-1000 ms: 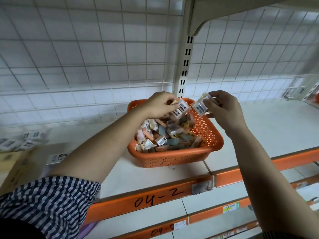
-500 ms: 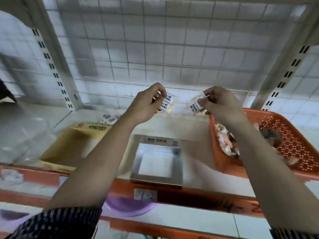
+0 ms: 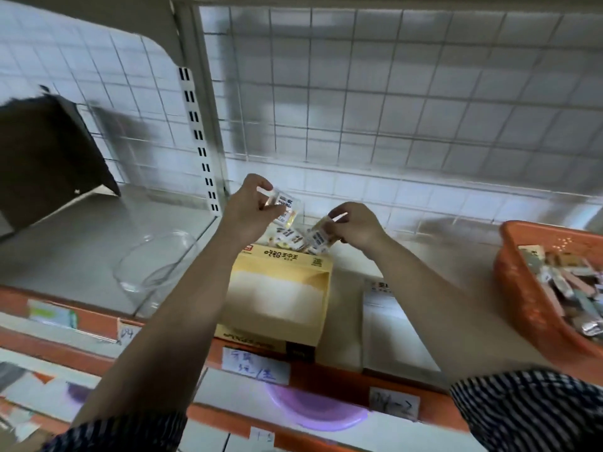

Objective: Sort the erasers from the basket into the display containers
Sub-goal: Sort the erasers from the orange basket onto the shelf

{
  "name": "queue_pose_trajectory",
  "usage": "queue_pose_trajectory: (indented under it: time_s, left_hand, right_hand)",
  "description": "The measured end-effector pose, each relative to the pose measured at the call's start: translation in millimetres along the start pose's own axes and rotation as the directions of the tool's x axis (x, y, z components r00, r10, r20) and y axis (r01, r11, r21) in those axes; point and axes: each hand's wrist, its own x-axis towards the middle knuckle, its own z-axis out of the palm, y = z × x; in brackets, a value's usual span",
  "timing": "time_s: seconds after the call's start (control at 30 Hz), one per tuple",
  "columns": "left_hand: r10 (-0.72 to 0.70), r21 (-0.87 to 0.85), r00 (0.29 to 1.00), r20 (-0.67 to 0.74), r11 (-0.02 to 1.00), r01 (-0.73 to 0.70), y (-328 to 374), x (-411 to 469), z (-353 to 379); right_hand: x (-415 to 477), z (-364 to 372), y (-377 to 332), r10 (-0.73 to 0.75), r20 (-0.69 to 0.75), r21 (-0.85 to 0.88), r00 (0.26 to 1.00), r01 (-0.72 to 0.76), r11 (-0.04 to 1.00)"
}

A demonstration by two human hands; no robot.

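Head view, left hand (image 3: 246,207), right hand (image 3: 357,225) pinching erasers (image 3: 286,208) above box (image 3: 280,288)

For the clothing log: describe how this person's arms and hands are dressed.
Both arms wear dark-and-white striped fabric. The left sleeve and right sleeve end around the elbow, leaving the forearms bare. The left hand and right hand are ungloved, and no watch or bracelet shows at either wrist.

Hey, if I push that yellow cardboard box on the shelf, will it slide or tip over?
Probably slides: the yellow box is low, wide and flat on the shelf. Likely light, thin card holding few erasers, so it may crush if squeezed.
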Motion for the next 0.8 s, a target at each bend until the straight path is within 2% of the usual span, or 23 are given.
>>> queue_pose_trajectory:
  time_s: [0.13,0.3,0.47,0.63,0.73,0.8]
  left_hand:
    - [-0.027,0.091,1.000,0.003,0.995,0.027,-11.9,9.8,0.1]
    - [-0.062,0.165,0.995,0.077,0.985,0.048,-19.4,25.2,11.0]
    - [-0.109,0.243,0.982,0.157,0.968,0.068,-25.7,37.4,26.4]
    - [-0.135,0.393,0.969,0.207,0.919,0.044,-40.7,47.3,34.8]
    - [-0.134,0.543,0.963,0.235,0.840,-0.015,-43.2,51.3,38.2]
    - [-0.091,0.566,0.965,0.247,0.821,-0.067,-34.0,52.5,41.8]
  right_hand:
    - [6.1,22.3,3.3,0.029,-0.014,-0.089,0.999,-0.030,0.996]
    - [3.3,21.5,2.6,-0.026,-0.031,-0.256,0.999,0.018,0.966]
    - [-5.2,-1.4,9.7,-0.015,-0.107,-0.208,0.994,-0.007,0.978]
    - [-21.5,-20.4,15.7,-0.013,-0.138,-0.170,0.990,-0.010,0.985]
    - [-31.3,-30.8,17.7,-0.023,-0.169,-0.146,0.985,-0.001,0.989]
    - [-37.7,-38.9,18.9,-0.025,-0.211,-0.115,0.977,0.000,0.993]
